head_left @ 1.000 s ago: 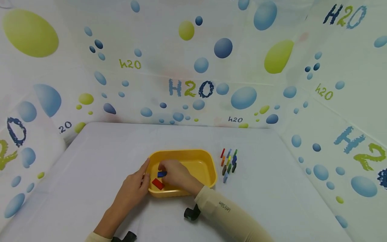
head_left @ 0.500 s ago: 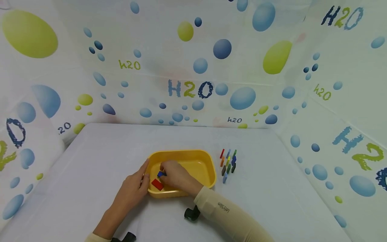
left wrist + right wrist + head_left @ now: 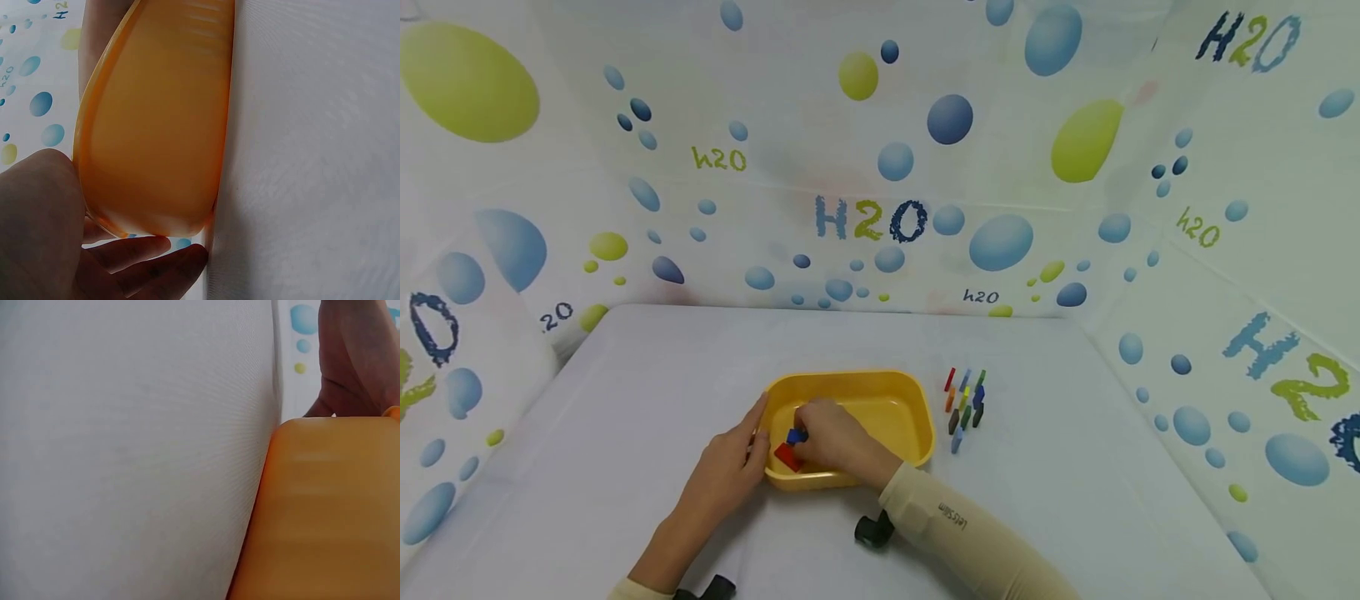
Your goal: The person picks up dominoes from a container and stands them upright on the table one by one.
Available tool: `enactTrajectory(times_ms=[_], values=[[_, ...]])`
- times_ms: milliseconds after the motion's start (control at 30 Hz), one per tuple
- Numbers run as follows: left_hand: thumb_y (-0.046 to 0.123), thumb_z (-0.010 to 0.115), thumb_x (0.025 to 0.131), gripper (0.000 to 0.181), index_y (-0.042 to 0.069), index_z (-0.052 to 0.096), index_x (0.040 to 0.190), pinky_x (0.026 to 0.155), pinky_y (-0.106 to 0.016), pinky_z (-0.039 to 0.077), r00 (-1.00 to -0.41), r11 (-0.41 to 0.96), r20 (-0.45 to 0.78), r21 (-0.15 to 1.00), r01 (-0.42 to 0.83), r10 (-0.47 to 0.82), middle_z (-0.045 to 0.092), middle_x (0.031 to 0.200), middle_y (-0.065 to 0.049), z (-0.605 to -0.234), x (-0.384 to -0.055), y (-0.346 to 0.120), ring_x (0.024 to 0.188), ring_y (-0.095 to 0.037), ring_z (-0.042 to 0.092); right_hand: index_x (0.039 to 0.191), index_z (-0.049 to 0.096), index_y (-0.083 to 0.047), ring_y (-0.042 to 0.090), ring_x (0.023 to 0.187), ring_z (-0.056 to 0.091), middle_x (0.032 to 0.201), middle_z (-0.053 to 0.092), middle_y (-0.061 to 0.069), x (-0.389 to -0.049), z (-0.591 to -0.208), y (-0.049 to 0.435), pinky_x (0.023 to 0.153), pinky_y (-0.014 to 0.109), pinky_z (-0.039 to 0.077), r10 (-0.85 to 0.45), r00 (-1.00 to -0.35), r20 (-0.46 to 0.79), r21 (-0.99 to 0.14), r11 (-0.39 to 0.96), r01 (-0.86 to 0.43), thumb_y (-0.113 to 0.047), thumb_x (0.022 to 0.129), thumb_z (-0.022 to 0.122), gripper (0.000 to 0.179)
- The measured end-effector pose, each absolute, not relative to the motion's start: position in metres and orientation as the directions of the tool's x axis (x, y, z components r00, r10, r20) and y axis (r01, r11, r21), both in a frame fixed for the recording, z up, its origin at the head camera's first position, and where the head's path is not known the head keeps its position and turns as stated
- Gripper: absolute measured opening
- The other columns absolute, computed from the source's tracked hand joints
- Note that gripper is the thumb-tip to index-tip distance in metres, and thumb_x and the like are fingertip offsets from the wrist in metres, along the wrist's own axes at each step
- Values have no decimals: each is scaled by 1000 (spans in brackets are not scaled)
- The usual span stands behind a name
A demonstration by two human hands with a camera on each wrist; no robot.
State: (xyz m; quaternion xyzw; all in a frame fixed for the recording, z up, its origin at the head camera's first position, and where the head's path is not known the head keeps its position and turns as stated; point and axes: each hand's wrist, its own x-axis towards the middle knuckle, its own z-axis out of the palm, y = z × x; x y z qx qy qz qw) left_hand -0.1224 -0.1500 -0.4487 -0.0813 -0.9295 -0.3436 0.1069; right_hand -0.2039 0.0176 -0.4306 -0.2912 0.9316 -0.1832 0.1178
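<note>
The yellow tray (image 3: 891, 429) stands on the white table. My left hand (image 3: 730, 458) rests along its left end, fingers fairly straight against the outer wall and thumb at the near corner. In the left wrist view, those fingers (image 3: 147, 262) touch the outside of the tray (image 3: 156, 125). My right hand (image 3: 835, 437) reaches into the tray's left part and pinches a small blue block (image 3: 795, 437). A red block (image 3: 787, 457) lies on the tray floor close to its fingertips. The right fingertips are mostly hidden, and the right wrist view shows only the tray's outer wall (image 3: 337, 506).
Several thin coloured blocks (image 3: 966, 400) stand on edge in rows right of the tray. Black wrist cameras (image 3: 874, 530) sit under both forearms. A patterned backdrop (image 3: 880, 125) rises behind the white tabletop (image 3: 685, 358) and along its sides.
The blue block has turned in my right fingers and sits slightly lower, nearer the red block. My fingertips now cover part of the red block. My left hand keeps its place on the tray.
</note>
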Motion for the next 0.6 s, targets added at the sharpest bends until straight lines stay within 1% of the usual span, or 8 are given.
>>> enactTrajectory(times_ms=[67,267,467,600], values=[[12,52,106,56,0,39,159,55,-27,40,-964,752,255,620,224,77,40,66,3,-449,-122,-150,57,-12,40,88,68,-11,11,65,51,73,56,-4,-204,-430,18,56,19,41,-588,-802,-110,-412,761,-501,-15,88,83,16],[13,52,106,56,0,39,159,56,-28,41,-965,749,253,625,222,75,41,66,3,-448,-122,-150,58,-12,41,92,66,-12,11,73,51,80,54,-5,-202,-428,18,62,19,44,-598,-796,-95,-389,758,-523,-15,87,85,19],[12,52,106,56,-1,39,158,55,-28,41,-963,748,257,624,226,77,42,66,4,-449,-122,-150,58,-12,41,92,65,-13,11,73,51,81,54,-4,-201,-429,20,62,19,44,-587,-807,-61,-420,749,-513,-18,89,84,20],[12,52,106,56,-2,40,158,57,-28,43,-963,752,258,619,227,78,45,67,4,-449,-123,-150,59,-12,43,94,65,-13,11,73,50,81,54,-4,-202,-429,20,61,19,43,-586,-809,-45,-424,745,-515,-19,89,84,20]])
